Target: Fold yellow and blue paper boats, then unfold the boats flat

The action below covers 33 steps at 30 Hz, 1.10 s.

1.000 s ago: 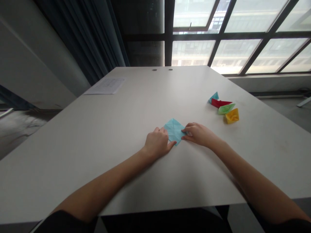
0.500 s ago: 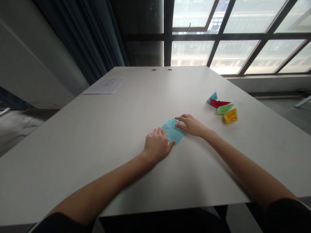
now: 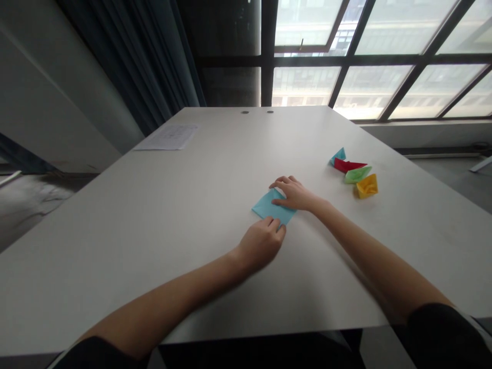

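A light blue sheet of folding paper [image 3: 265,205] lies on the white table, turned so that its corners point to the sides, front and back. My left hand [image 3: 265,238] is closed at its near corner, thumb and fingertips pinching the edge. Across the far right part of the paper rests my right hand [image 3: 292,195], its thumb and fingers apart. The thumb lies on the paper and the fingertips reach its far corner. The right corner is partly covered by this hand.
Several folded paper pieces stand to the right: a blue one [image 3: 338,155], a red one [image 3: 348,165], a green one [image 3: 357,175] and a yellow one [image 3: 367,186]. Printed sheets [image 3: 169,137] lie at the table's far left. Beyond the table [image 3: 154,230] are a curtain and windows.
My left hand has moved from the paper's left side to its near corner and closed there. The left corner is now uncovered. My right hand has shifted slightly left and away from me.
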### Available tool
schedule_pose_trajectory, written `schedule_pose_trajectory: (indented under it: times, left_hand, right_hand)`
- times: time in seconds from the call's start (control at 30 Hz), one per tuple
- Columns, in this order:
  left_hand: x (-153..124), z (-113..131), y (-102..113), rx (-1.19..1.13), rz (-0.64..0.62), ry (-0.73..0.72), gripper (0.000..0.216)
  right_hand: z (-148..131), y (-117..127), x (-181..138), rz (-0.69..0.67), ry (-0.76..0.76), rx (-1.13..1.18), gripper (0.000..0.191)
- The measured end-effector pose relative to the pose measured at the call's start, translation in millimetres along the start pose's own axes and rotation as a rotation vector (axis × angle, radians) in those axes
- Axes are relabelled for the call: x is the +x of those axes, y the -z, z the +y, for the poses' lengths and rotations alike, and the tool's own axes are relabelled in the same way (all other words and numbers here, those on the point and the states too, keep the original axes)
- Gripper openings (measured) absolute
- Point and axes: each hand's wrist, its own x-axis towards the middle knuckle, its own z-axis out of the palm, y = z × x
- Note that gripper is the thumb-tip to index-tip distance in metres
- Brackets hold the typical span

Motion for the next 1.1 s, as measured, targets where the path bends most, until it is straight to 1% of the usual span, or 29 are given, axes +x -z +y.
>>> schedule_pose_trajectory:
  times: [0.1, 0.2, 0.33, 0.4, 0.5, 0.6, 0.67, 0.77, 0.87, 0.93, 1.0, 1.07, 1.1]
  left_hand:
    - [0.0, 1.5, 1.1, -0.030, 0.003, 0.015, 0.021]
    - [0.2, 1.3, 3.6, -0.060, 0.000, 0.022, 0.022]
    - [-0.8, 1.9, 5.4, -0.096, -0.002, 0.084, 0.022]
    - [-1.9, 2.5, 5.2, -0.104, -0.015, 0.138, 0.023]
    - [-3.3, 2.8, 4.4, -0.100, -0.018, 0.214, 0.026]
    - [-4.1, 2.6, 3.6, -0.093, -0.021, 0.245, 0.029]
    - [-4.3, 2.9, 3.2, -0.086, -0.021, 0.238, 0.028]
    - [-4.0, 3.9, 3.7, -0.077, -0.016, 0.217, 0.027]
    - [-2.4, 0.6, 5.9, -0.102, -0.004, 0.201, 0.027]
    - [-0.5, -8.1, 7.4, -0.157, 0.013, 0.226, 0.026]
    - [1.8, -22.8, 7.6, -0.225, 0.055, 0.322, 0.025]
    - [3.8, -40.9, 5.9, -0.265, 0.164, 0.430, 0.024]
    - [4.6, -49.8, 4.2, -0.284, 0.192, 0.451, 0.025]
  right_hand:
    - [-3.4, 5.4, 3.1, 0.057, 0.036, 0.040, 0.030]
    - [-8.2, 11.1, 5.4, 0.087, 0.074, 0.074, 0.017]
    - [-17.2, 18.2, 3.1, 0.107, 0.142, 0.123, 0.009]
    - [-22.1, 20.5, -1.5, 0.096, 0.135, 0.164, 0.008]
    - [-26.7, 21.0, -11.1, 0.055, 0.058, 0.265, 0.010]
    - [-25.3, 16.8, -19.6, 0.046, 0.006, 0.372, 0.015]
    - [-21.8, 12.0, -23.1, 0.052, -0.023, 0.418, 0.024]
    - [-16.7, 3.9, -25.4, 0.032, -0.097, 0.453, 0.047]
    - [-14.4, -2.9, -27.2, 0.034, -0.141, 0.477, 0.056]
    - [-14.7, -6.0, -29.0, 0.057, -0.143, 0.485, 0.057]
    - [-16.0, -7.7, -30.8, 0.077, -0.145, 0.476, 0.053]
    - [-17.7, -8.4, -32.1, 0.087, -0.142, 0.453, 0.043]
    - [-18.4, -8.6, -32.4, 0.090, -0.142, 0.435, 0.035]
